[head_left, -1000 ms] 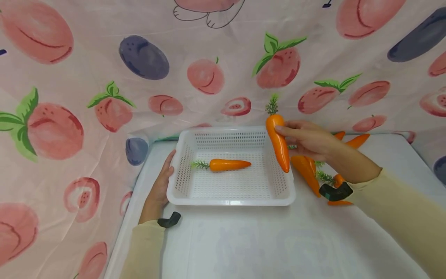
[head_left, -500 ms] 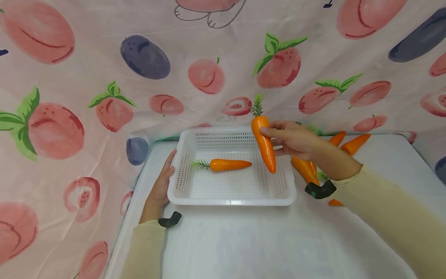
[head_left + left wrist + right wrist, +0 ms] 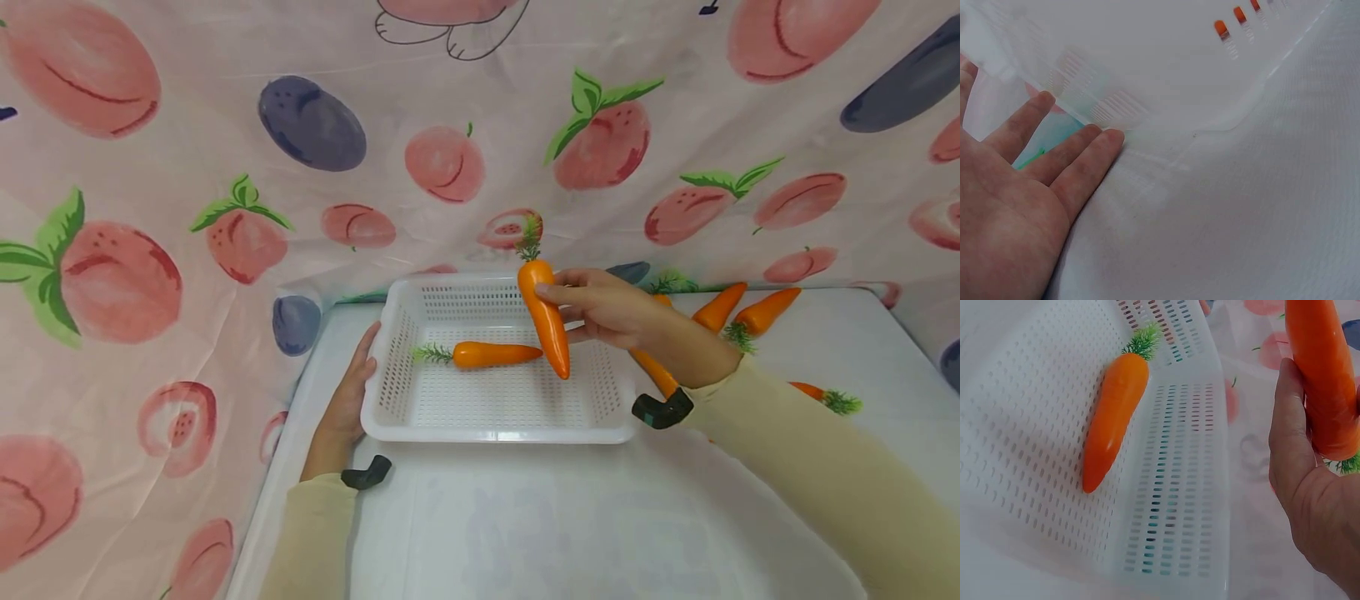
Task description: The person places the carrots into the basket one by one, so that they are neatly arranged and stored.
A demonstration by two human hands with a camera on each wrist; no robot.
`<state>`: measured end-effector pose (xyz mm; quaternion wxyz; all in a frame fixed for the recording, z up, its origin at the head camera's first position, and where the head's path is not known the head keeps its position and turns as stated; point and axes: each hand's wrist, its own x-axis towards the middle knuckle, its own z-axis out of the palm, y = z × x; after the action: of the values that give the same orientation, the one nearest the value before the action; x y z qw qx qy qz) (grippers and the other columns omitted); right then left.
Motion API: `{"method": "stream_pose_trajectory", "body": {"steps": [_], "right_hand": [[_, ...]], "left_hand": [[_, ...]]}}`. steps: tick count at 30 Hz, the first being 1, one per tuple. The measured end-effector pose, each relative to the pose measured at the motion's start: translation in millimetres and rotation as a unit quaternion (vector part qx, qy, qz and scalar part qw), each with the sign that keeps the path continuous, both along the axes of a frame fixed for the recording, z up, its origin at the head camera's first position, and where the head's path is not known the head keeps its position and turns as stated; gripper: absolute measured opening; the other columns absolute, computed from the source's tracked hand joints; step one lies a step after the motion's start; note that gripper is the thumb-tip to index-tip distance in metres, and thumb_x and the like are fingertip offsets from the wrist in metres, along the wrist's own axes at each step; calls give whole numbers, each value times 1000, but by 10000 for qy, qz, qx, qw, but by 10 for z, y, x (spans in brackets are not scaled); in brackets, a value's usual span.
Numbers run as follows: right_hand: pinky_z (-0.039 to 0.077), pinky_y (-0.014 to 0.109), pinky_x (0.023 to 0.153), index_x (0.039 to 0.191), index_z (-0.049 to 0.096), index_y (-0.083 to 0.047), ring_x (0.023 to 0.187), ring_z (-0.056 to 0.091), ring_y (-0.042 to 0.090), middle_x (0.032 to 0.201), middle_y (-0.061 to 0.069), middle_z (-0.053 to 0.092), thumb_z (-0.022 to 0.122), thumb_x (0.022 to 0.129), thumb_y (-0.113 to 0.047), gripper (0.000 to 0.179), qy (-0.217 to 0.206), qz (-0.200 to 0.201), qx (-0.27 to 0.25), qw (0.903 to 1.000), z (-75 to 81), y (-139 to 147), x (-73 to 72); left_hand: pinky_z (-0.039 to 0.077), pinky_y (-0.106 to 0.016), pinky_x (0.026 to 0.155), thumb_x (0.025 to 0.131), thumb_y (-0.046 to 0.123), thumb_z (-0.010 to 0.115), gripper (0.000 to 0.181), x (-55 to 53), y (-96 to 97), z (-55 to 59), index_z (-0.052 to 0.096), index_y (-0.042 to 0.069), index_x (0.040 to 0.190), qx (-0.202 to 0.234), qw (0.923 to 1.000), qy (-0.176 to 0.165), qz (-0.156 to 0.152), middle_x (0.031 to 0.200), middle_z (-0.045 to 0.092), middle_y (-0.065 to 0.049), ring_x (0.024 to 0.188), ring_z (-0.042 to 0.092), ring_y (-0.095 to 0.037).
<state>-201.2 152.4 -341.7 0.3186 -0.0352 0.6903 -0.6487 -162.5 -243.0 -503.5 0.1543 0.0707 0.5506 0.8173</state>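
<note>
My right hand (image 3: 611, 310) grips an orange carrot (image 3: 545, 317) with green leaves up and tip pointing down, above the right half of a white plastic basket (image 3: 495, 435). In the right wrist view the held carrot (image 3: 1322, 375) lies between thumb and fingers. Another carrot (image 3: 491, 355) rests on the basket floor, leaves to the left. My left hand (image 3: 347, 396) lies along the basket's left wall. The left wrist view shows the left fingers (image 3: 1088, 162) straight, their tips at the basket's side.
Several more carrots (image 3: 765, 312) lie on the white table right of the basket, partly hidden by the right forearm. One carrot (image 3: 808, 389) shows beyond the sleeve. A fruit-patterned cloth (image 3: 450, 100) hangs behind the table.
My right hand has carried the carrot leftward from the basket's right edge to over its interior. More carrots on the right have come into sight. The left hand and basket stay put.
</note>
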Motion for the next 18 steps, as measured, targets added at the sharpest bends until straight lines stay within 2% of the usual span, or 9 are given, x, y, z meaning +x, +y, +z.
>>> {"method": "stream_pose_trajectory", "body": {"steps": [12,18], "right_hand": [[59,46,89,139,42,-2,109,65,27,128,14,55,58,104,-35,51,20,21,-10,10000,-24,-87,-28],[60,44,86,139,42,-2,105,66,26,125,12,57,57,105,-34,48,9,86,-56,9999,-8,-107,-12]], "left_hand": [[52,-32,99,101,45,57,70,2,-6,2,21,44,160,21,10000,16,-19,164,31,-1,131,52,-17],[51,-32,100,102,44,56,68,5,-1,6,21,44,160,27,10000,11,-13,164,31,-1,132,51,-18]]}}
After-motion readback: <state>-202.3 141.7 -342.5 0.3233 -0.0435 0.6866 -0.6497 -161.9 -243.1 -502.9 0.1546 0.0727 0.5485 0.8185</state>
